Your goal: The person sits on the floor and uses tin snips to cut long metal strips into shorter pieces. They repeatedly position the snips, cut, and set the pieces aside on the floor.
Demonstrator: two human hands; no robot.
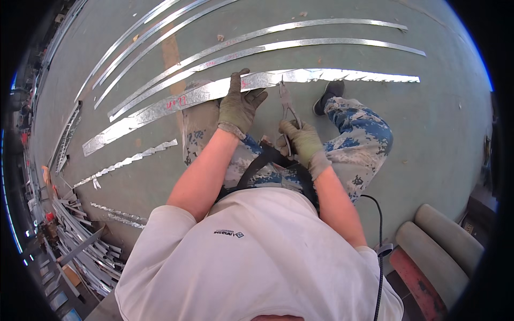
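Strip point(262, 80), likely light, springy, sharp-edged: hold its flat faces.
Left fingers point(259, 98) pinch it; rightward, right fingers point(287, 128) grip snips point(286, 98).

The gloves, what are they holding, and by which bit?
The right hand holds the snips by the handles. The left hand holds the metal strip near its middle.
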